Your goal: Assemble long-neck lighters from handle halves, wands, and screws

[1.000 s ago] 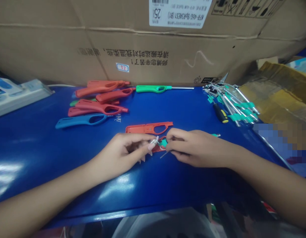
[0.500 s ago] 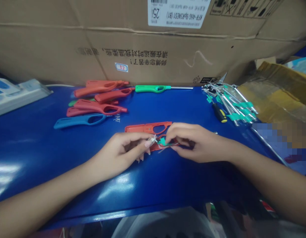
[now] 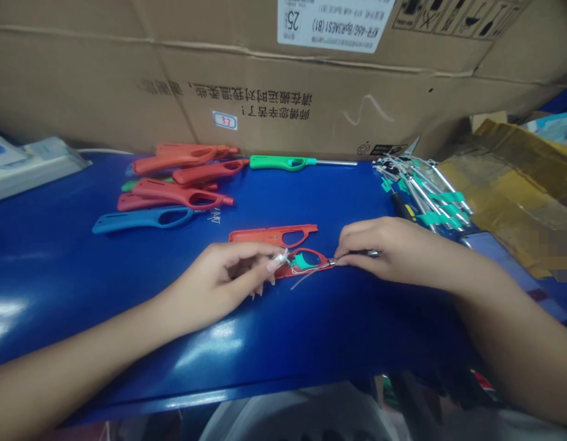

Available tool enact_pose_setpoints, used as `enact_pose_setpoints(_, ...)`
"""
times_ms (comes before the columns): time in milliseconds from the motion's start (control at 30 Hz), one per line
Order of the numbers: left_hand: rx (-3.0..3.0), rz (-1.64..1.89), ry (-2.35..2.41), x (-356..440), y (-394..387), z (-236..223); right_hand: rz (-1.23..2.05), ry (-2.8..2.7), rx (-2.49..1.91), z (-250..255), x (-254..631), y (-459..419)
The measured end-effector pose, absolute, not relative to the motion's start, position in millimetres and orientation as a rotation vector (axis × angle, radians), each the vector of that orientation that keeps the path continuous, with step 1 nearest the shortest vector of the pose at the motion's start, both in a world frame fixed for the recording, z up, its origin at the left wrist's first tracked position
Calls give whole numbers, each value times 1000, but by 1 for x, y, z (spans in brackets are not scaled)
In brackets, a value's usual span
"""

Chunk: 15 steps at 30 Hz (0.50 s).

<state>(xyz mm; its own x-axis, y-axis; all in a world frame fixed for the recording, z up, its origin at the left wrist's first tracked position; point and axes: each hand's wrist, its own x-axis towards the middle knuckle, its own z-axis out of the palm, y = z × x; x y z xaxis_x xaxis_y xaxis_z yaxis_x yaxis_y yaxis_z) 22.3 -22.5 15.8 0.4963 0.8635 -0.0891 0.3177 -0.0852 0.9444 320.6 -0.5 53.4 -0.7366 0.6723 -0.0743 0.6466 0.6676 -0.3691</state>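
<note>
Your left hand is pinching a small silvery part between thumb and forefinger, the other fingers curling beneath it; your right hand is gripping a metal tube, its thumb and fingertips almost meeting. Compared with the earlier frames, your left hand is keeping its place and its hold, while your right hand is sitting farther right, away from the green trigger piece. That shift is leaving more of the trigger piece and the lower red shell showing, and your right hand is now partly covering the screwdriver.

Between your hands, the lower red shell is lying with its wide end reaching toward your left fingers and its narrow tip ending right by your right fingertips; whether they are touching it is not clear. The trigger piece is resting in the shell, just right of the silvery part, with white wires running below it. Just beyond, the upper red shell is lying apart from your hands.

Farther back, from left to right, a blue handle, stacked red handles, a green lighter and bundled metal tubes are lying on the blue table.
</note>
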Motion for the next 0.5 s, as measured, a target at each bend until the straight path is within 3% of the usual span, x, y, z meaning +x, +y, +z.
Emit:
enact_pose_setpoints(267,1635,615,1058,26,-23,16,102,-2984,-1052,54,308,-14)
enact_pose_setpoints(500,1634,606,1057,27,-22,15,61,-3103,-1117,54,302,-22)
